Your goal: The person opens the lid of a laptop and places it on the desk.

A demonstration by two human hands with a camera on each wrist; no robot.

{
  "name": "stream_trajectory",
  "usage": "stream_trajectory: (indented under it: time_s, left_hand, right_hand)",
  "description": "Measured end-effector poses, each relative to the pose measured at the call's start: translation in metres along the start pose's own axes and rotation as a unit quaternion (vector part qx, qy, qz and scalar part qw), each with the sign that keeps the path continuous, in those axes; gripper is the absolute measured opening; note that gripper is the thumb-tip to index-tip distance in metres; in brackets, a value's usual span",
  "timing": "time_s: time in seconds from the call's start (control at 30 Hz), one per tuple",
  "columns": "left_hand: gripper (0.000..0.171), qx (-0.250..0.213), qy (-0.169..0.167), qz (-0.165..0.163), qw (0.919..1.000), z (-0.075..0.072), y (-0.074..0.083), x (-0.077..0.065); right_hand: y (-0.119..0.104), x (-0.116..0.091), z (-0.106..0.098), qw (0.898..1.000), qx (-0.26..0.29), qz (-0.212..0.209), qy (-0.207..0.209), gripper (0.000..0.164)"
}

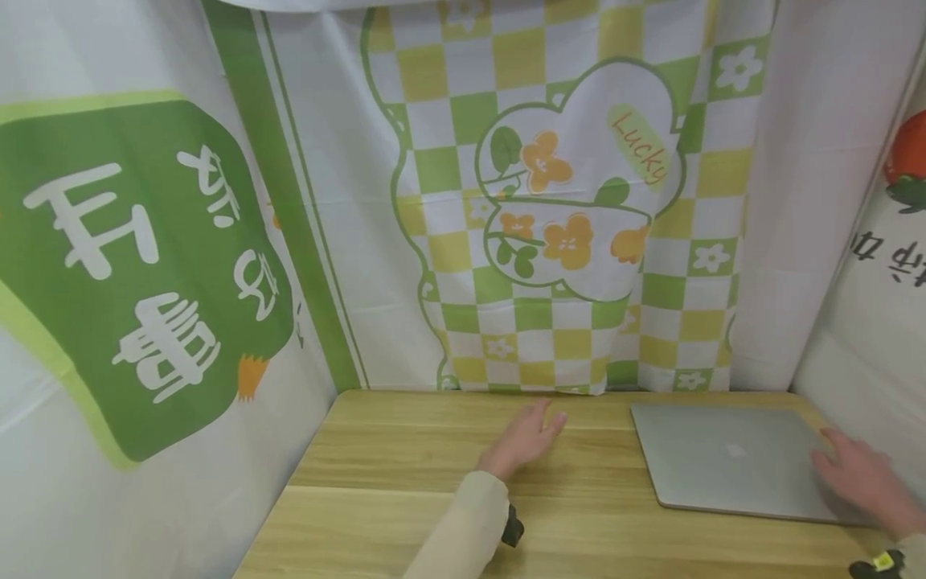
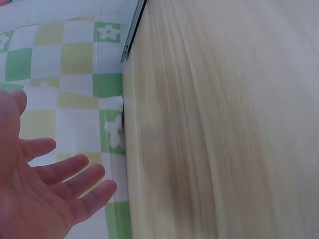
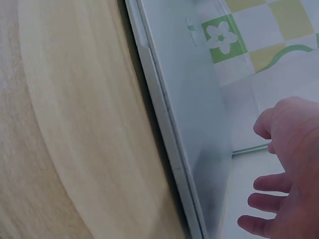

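A closed silver laptop (image 1: 723, 462) lies flat on the right part of the wooden table, its lid logo facing up. My right hand (image 1: 861, 474) is over the laptop's right side with fingers loosely spread; in the right wrist view the laptop's edge (image 3: 169, 134) runs beside that hand (image 3: 294, 174), and nothing is held. Farther left, my left hand (image 1: 522, 438) reaches over the table toward its back edge, apart from the laptop. Relaxed, parted fingers and a bare palm show on the left hand (image 2: 45, 194) in the left wrist view.
The wooden table (image 1: 376, 458) meets a hanging checked cloth (image 1: 528, 330) along its back edge. White printed fabric with a green patch (image 1: 145, 265) hangs at the left, and another white cloth (image 1: 868, 346) hangs at the right.
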State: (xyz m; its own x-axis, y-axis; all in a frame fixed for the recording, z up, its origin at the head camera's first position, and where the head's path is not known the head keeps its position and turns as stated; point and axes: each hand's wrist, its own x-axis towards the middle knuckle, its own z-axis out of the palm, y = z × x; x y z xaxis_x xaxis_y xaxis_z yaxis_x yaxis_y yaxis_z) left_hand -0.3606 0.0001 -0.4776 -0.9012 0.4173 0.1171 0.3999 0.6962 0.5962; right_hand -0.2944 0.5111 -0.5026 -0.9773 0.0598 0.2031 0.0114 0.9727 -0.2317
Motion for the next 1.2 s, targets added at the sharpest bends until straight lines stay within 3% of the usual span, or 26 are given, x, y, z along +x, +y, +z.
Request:
stream_trajectory:
  time_s: [0.33, 0.8, 1.0, 1.2]
  left_hand:
    - [0.070, -0.014, -0.005, -0.020, 0.9997, 0.015, 0.013, 0.001]
    - [0.065, -0.033, -0.015, -0.024, 0.9991, 0.033, 0.026, 0.004]
    - [0.063, -0.039, -0.011, -0.022, 0.9989, 0.041, 0.031, 0.005]
    - [0.062, -0.054, -0.026, -0.024, 0.9979, 0.044, 0.040, 0.002]
  right_hand:
    - [0.014, -0.003, 0.007, 1.000, -0.011, 0.003, 0.023, 0.048]
    - [0.004, -0.001, 0.009, 0.995, -0.006, 0.094, -0.012, 0.051]
    - [0.008, 0.000, 0.010, 0.997, -0.011, 0.080, 0.000, 0.048]
    - [0.009, -0.001, 0.012, 0.997, -0.002, 0.079, -0.014, 0.049]
